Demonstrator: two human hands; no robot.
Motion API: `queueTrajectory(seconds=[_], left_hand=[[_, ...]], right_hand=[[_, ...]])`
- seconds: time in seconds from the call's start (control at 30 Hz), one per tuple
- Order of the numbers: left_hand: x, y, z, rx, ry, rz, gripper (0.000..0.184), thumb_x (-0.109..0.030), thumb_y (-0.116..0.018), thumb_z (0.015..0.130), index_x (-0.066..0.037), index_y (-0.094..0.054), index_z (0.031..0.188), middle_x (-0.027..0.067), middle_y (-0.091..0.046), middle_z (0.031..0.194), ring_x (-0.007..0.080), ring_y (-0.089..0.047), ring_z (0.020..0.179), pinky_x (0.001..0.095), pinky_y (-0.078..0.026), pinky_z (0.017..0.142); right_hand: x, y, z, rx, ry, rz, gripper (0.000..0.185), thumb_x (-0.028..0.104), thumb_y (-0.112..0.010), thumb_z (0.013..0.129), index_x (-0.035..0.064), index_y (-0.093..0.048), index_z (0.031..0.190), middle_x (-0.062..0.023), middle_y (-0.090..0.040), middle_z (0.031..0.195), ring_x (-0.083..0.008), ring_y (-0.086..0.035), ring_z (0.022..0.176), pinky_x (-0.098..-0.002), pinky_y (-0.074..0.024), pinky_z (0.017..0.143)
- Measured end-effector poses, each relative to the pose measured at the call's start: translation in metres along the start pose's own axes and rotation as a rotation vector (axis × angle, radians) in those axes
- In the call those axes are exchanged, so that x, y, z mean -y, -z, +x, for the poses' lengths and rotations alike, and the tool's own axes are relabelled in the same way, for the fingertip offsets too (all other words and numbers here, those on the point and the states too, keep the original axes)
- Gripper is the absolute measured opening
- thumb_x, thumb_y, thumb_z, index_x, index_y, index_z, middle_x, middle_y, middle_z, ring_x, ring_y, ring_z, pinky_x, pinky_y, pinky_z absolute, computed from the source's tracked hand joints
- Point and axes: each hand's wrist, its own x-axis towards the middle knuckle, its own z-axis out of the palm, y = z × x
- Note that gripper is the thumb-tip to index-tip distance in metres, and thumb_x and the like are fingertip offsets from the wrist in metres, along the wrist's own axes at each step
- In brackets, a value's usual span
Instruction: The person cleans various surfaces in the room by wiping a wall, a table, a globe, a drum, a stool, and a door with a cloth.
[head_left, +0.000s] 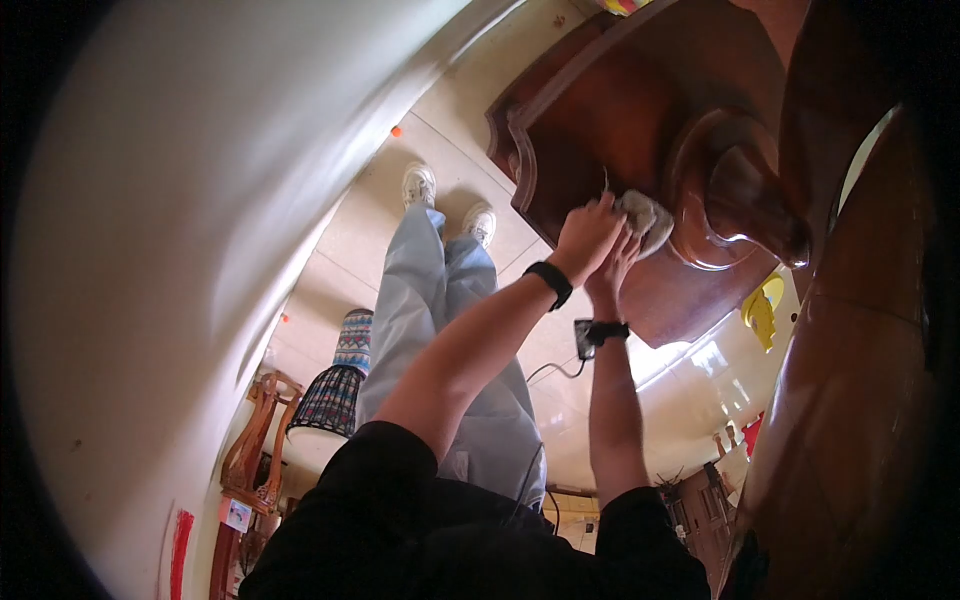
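Observation:
A crumpled grey-beige cloth [648, 222] is bunched up beside the dark, polished wooden furniture [625, 110]. My left hand [588, 238], with a black band on its wrist, has its fingers closed at the near edge of the cloth. A thin pale strand sticks up by those fingertips. Just below and partly behind it, my right hand [614, 265] grips the same cloth; some of its fingers are hidden. On the right wrist is a black strap with a small box [585, 340] and a cable. Right of the cloth is a rounded, carved wooden knob [735, 195].
A pale wall [180, 200] curves along the left. Behind my legs stand a patterned drum [330, 400] and a wooden chair [262, 440]. A yellow object [763, 312] lies beyond the furniture. A large brown glossy surface [850, 400] fills the right side.

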Motion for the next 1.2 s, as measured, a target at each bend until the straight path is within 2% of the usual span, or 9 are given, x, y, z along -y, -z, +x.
queueTrajectory(seconds=[0.17, 0.27, 0.3, 0.57, 0.83, 0.93, 1.0, 1.07, 1.2], left_hand=[[0.01, -0.025, -0.077, 0.001, 0.018, -0.116, 0.016, -0.017, -0.059, 0.085, -0.007, -0.067, 0.097, 0.0147, -0.058, 0.103, 0.0298, -0.065, 0.09, 0.0392, -0.056, 0.074], [0.023, -0.007, -0.09, -0.07, 0.082, -0.196, 0.013, -0.021, -0.061, 0.084, -0.012, -0.068, 0.091, 0.0091, -0.059, 0.096, 0.0269, -0.066, 0.084, 0.0396, -0.055, 0.067], [0.033, -0.006, -0.085, -0.074, 0.11, -0.171, 0.014, -0.019, -0.061, 0.084, -0.013, -0.068, 0.094, 0.0102, -0.06, 0.096, 0.0287, -0.066, 0.083, 0.0404, -0.055, 0.066], [0.076, 0.086, 0.0, -0.406, 0.22, -0.072, 0.014, -0.011, -0.059, 0.084, -0.008, -0.066, 0.097, 0.0144, -0.06, 0.099, 0.0335, -0.065, 0.084, 0.0444, -0.054, 0.069], [0.06, 0.042, -0.084, -0.294, 0.299, -0.209, 0.014, -0.011, -0.056, 0.086, -0.004, -0.062, 0.096, 0.0187, -0.062, 0.099, 0.0393, -0.065, 0.083, 0.0488, -0.053, 0.073], [0.063, -0.011, -0.156, 0.0, 0.468, -0.116, 0.015, -0.011, -0.057, 0.084, -0.002, -0.062, 0.095, 0.0201, -0.065, 0.096, 0.0393, -0.066, 0.087, 0.0498, -0.054, 0.074], [0.042, 0.016, -0.198, 0.373, 0.422, -0.073, 0.016, -0.011, -0.059, 0.082, -0.002, -0.063, 0.095, 0.0212, -0.065, 0.097, 0.0399, -0.066, 0.089, 0.0494, -0.054, 0.075], [0.024, 0.032, -0.227, 0.344, 0.441, -0.086, 0.02, -0.011, -0.061, 0.081, -0.001, -0.063, 0.098, 0.0212, -0.064, 0.099, 0.0411, -0.066, 0.089, 0.0488, -0.054, 0.076], [-0.016, 0.105, -0.253, 0.025, 0.437, -0.218, 0.027, -0.017, -0.065, 0.08, -0.001, -0.061, 0.102, 0.0206, -0.062, 0.104, 0.0407, -0.064, 0.089, 0.0496, -0.052, 0.075]], right_hand=[[0.027, -0.008, -0.084, 0.127, -0.136, 0.087, 0.085, 0.037, -0.067, 0.084, 0.0003, -0.024, 0.147, -0.0207, -0.031, 0.146, -0.0457, -0.026, 0.134, -0.0582, -0.0196, 0.112], [0.039, -0.014, -0.077, 0.033, -0.078, 0.251, 0.07, 0.03, -0.063, 0.088, -0.0013, -0.032, 0.142, -0.0278, -0.026, 0.148, -0.0483, -0.021, 0.137, -0.0608, -0.017, 0.113], [0.044, -0.007, -0.061, 0.106, 0.015, 0.089, 0.062, 0.025, -0.06, 0.09, -0.0016, -0.034, 0.14, -0.0318, -0.024, 0.148, -0.0493, -0.023, 0.137, -0.0612, -0.0191, 0.112], [0.111, -0.005, 0.095, -0.053, 0.179, 0.21, 0.059, 0.03, -0.062, 0.09, 0.0068, -0.039, 0.139, -0.025, -0.024, 0.151, -0.0445, -0.027, 0.137, -0.0576, -0.0244, 0.111], [0.101, -0.012, -0.003, -0.057, 0.22, 0.091, 0.054, 0.027, -0.057, 0.091, 0.0055, -0.042, 0.138, -0.0238, -0.037, 0.145, -0.0439, -0.036, 0.129, -0.0549, -0.0304, 0.106], [0.101, -0.001, -0.077, 0.323, 0.119, 0.177, 0.048, 0.023, -0.055, 0.092, 0.0043, -0.046, 0.135, -0.0238, -0.042, 0.14, -0.0418, -0.039, 0.129, -0.0538, -0.034, 0.104], [0.092, 0.017, -0.117, 0.94, -0.188, 0.393, 0.042, 0.02, -0.052, 0.092, 0.0034, -0.049, 0.13, -0.0235, -0.051, 0.128, -0.0442, -0.046, 0.118, -0.051, -0.0414, 0.095], [0.101, 0.034, -0.154, 0.366, 0.221, 0.536, 0.038, 0.006, -0.061, 0.085, 0.0037, -0.053, 0.122, -0.0192, -0.057, 0.114, -0.0417, -0.054, 0.101, -0.0487, -0.0454, 0.088], [0.161, 0.122, -0.137, 0.442, 0.217, 0.589, 0.04, 0.006, -0.065, 0.083, 0.0033, -0.052, 0.121, -0.0185, -0.058, 0.114, -0.0391, -0.057, 0.103, -0.0459, -0.0467, 0.089]])
